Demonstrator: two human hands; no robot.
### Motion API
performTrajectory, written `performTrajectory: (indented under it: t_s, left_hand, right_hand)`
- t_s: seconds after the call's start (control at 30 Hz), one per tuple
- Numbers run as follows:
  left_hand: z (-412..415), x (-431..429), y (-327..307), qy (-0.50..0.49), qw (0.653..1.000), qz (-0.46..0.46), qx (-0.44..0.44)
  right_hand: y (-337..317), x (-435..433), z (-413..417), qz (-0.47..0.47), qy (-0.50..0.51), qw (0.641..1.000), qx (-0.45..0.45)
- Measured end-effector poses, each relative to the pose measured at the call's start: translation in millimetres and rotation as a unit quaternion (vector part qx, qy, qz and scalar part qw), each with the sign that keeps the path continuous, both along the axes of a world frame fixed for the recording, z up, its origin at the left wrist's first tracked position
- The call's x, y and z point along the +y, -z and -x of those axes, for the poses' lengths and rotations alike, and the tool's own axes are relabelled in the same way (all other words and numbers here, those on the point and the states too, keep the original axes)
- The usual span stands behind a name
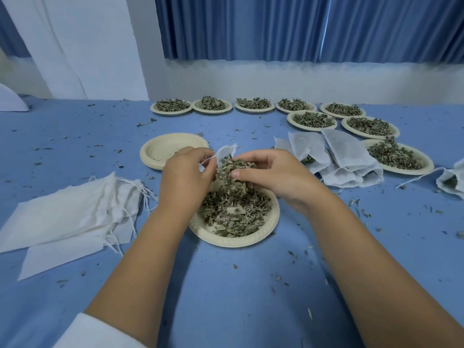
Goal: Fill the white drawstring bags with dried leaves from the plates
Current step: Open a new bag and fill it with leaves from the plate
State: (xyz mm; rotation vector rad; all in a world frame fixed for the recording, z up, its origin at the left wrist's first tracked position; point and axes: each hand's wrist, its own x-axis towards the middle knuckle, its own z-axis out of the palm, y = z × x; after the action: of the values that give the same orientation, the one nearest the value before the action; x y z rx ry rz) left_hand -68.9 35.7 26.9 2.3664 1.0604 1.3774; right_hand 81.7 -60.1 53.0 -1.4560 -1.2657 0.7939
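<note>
My left hand [187, 173] pinches the mouth of a white drawstring bag [225, 153] just above a paper plate [272, 223] of dried leaves. My right hand [273, 172] grips a clump of dried leaves [232, 172] and holds it against the bag's mouth, with bits trailing down onto the plate's heap. Most of the bag is hidden behind my hands and the clump.
Flat empty bags [67, 217] lie stacked at the left. A stack of empty plates [164, 149] sits behind my left hand. Filled bags [339, 156] lie at the right, one more [452, 179] at the far right edge. Several leaf-filled plates [311, 119] line the back and right. Crumbs dot the blue cloth.
</note>
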Motion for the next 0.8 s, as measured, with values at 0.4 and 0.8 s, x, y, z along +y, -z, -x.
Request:
performTrajectory:
  t_s: [0.4, 0.8]
  left_hand:
    - [11, -7, -14, -0.076, 0.994, -0.033, 0.073]
    - [-5, -13, 0, -0.020, 0.993, 0.113, -0.004]
  right_hand:
    - [0, -2, -2, 0.032, 0.000, 0.988, 0.153]
    - [4, 2, 2, -0.006, 0.009, 0.972, 0.233]
